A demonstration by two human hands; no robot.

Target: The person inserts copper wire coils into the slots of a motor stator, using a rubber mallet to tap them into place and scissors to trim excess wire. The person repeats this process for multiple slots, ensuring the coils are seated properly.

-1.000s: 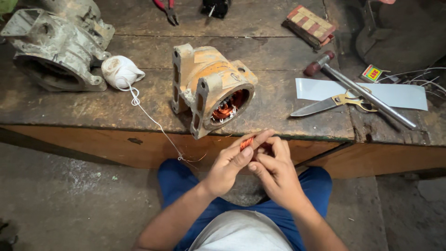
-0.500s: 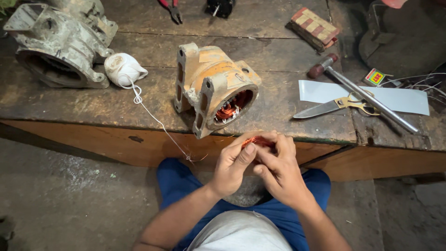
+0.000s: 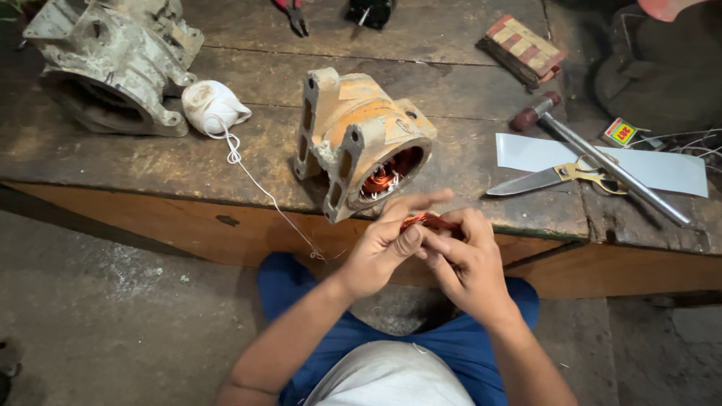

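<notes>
Copper wire (image 3: 427, 221), thin, reddish, bunched between hands (image 3: 429, 252)

Head camera looks steeply down from close above, over lap and hands toward the workbench (image 3: 150, 173) edge.

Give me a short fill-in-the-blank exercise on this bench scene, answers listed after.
1. Both hands, left hand and right hand, pinch a bundle of ____-coloured wire.
2. The scissors lie on a ____ sheet.
3. String trails from the white ____ over the bench edge.

Answers: copper; white; ball
</notes>
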